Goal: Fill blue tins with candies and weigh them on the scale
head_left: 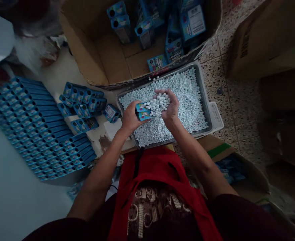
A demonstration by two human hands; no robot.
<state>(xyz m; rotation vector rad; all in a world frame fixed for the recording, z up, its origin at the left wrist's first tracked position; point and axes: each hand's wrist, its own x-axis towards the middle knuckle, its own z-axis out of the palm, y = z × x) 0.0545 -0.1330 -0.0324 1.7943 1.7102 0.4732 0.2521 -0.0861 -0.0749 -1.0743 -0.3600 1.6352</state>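
Note:
My left hand (131, 117) is closed around small blue candy boxes (143, 115), two of which show, held above the left part of a metal tray (204, 90). Small pale candies (187, 97) fill that tray. Cupped, my right hand (172, 106) carries a heap of the same candies (160, 103) against the boxes' right end. Some candies lie between the hand and the boxes; whether any are inside the boxes is hidden.
A large cardboard box (87, 50) holding blue boxes stands beyond the tray. Loose small boxes (83, 100) sit to the left, beside a big stack of blue boxes (37, 130). More cartons (268, 43) stand at right on the speckled floor (227, 97).

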